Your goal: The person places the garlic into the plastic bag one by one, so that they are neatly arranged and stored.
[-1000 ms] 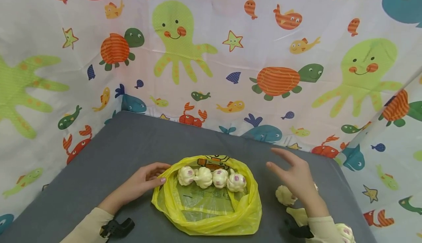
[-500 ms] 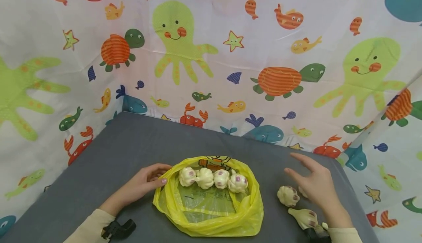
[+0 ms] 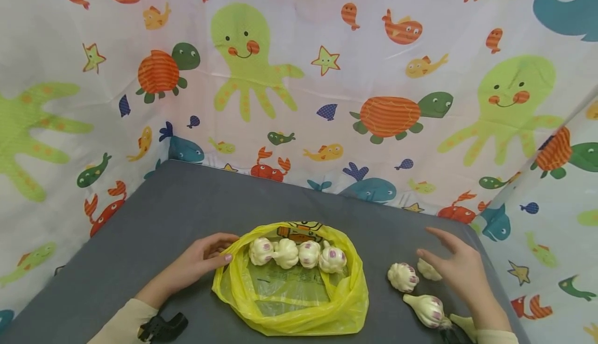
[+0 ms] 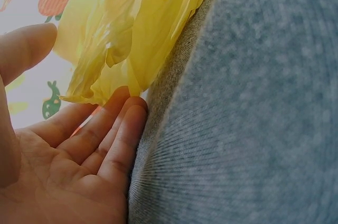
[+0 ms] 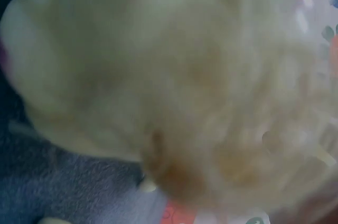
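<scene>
A yellow plastic bag (image 3: 299,317) lies with its mouth spread, and several garlic bulbs (image 3: 286,253) sit in a row inside it. My left hand (image 3: 189,267) is at the bag's left edge. In the left wrist view its fairly straight fingers (image 4: 117,145) touch the yellow plastic while the thumb stands apart from them. Over the loose bulbs on the right is my right hand (image 3: 462,276), thumb and forefinger spread, beside a partly hidden garlic bulb (image 3: 427,270). A blurred bulb (image 5: 174,76) fills most of the right wrist view.
Right of the bag, a garlic bulb (image 3: 403,277) and a stemmed bulb (image 3: 426,310) lie on the grey table (image 3: 210,193). Another pale bulb (image 3: 463,325) is partly covered by the right wrist. A sea-animal curtain (image 3: 289,90) encloses the back and sides.
My right hand has moved right and down, away from the bag, to the loose garlic, uncovering some bulbs. The left hand and the bag have stayed put.
</scene>
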A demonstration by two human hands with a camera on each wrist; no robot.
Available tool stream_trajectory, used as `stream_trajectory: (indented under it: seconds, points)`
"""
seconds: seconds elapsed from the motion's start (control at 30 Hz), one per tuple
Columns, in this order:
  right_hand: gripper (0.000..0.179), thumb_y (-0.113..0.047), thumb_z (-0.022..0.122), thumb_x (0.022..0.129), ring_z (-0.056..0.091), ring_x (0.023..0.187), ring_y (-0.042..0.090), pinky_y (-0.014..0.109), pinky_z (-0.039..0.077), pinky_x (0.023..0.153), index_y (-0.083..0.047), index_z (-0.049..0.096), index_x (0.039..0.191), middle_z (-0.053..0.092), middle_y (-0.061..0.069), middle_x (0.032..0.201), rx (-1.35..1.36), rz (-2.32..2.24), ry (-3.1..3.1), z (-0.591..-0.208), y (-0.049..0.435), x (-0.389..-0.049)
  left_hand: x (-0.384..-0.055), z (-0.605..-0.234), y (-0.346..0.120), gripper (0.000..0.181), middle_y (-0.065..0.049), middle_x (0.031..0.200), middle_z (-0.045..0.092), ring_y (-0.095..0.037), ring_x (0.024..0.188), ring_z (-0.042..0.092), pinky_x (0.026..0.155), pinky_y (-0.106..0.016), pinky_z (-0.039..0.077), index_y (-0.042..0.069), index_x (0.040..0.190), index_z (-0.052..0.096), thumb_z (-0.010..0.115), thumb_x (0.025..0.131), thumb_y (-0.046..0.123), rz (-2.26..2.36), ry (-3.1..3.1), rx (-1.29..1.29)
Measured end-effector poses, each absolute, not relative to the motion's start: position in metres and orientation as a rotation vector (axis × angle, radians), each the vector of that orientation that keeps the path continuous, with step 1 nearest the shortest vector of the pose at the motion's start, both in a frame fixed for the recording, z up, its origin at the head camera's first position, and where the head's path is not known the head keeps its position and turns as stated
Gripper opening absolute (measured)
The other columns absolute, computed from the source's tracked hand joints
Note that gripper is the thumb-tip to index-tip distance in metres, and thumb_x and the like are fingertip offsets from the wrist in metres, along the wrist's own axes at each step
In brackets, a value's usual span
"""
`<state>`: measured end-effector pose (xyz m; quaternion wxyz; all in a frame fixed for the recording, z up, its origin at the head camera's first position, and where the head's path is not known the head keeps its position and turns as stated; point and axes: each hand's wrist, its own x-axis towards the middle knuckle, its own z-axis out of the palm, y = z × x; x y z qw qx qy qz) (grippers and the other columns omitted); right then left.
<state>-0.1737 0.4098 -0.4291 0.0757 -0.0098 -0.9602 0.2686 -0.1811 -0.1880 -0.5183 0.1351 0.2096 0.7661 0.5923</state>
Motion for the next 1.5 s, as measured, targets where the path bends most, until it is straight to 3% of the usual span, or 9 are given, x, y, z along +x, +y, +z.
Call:
stream_trajectory:
  seconds: [0.27,0.5,0.67,0.87,1.1,1.5]
  points:
    - [0.094,-0.062,0.079,0.096,0.046,0.141,0.061,0.077,0.046,0.102,-0.001,0.05,0.161,0.048,0.037,0.158,-0.124,0.817,-2.99,-0.437,0.425,-0.179,-0.182,-0.519,-0.188,0.047,-0.019,0.152,0.06,-0.038,0.134,0.06,0.102,-0.031,0.055,0.005,0.157,0.055,0.062,0.114,0.023,1.718,2.225,0.602]
    - [0.105,-0.068,0.077,0.095,0.045,0.142,0.063,0.074,0.046,0.106,0.004,0.042,0.163,0.04,0.04,0.161,-0.273,0.808,-3.122,-0.448,0.436,-0.186,-0.181,-0.521,-0.189,0.047,-0.018,0.151,0.06,-0.035,0.131,0.062,0.101,-0.032,0.055,0.005,0.157,0.055,0.062,0.114,0.022,1.72,2.217,0.586]
    - [0.106,-0.071,0.076,0.094,0.052,0.136,0.062,0.072,0.049,0.102,0.007,0.045,0.16,0.044,0.042,0.158,-0.303,0.765,-3.162,-0.46,0.444,-0.184,-0.18,-0.519,-0.188,0.047,-0.019,0.151,0.06,-0.036,0.132,0.061,0.101,-0.032,0.055,0.003,0.156,0.055,0.063,0.114,0.022,1.726,2.222,0.6]
    - [0.104,-0.07,0.079,0.092,0.062,0.12,0.053,0.067,0.053,0.092,0.009,0.05,0.154,0.058,0.04,0.144,-0.293,0.727,-3.154,-0.468,0.45,-0.183,-0.178,-0.516,-0.188,0.048,-0.022,0.152,0.059,-0.041,0.134,0.059,0.101,-0.031,0.055,0.0,0.156,0.054,0.063,0.114,0.021,1.735,2.211,0.623]
    - [0.098,-0.066,0.082,0.091,0.065,0.117,0.054,0.066,0.054,0.09,0.01,0.056,0.149,0.063,0.039,0.137,-0.239,0.714,-3.164,-0.474,0.452,-0.182,-0.176,-0.516,-0.188,0.048,-0.021,0.152,0.06,-0.038,0.133,0.06,0.1,-0.031,0.055,0.001,0.157,0.055,0.062,0.114,0.022,1.724,2.222,0.586]
    - [0.088,-0.064,0.085,0.089,0.069,0.1,0.038,0.057,0.056,0.08,0.008,0.065,0.135,0.072,0.029,0.119,-0.266,0.691,-3.178,-0.472,0.45,-0.185,-0.176,-0.517,-0.189,0.048,-0.02,0.15,0.061,-0.039,0.132,0.06,0.1,-0.031,0.055,0.001,0.156,0.055,0.062,0.114,0.021,1.728,2.231,0.605]
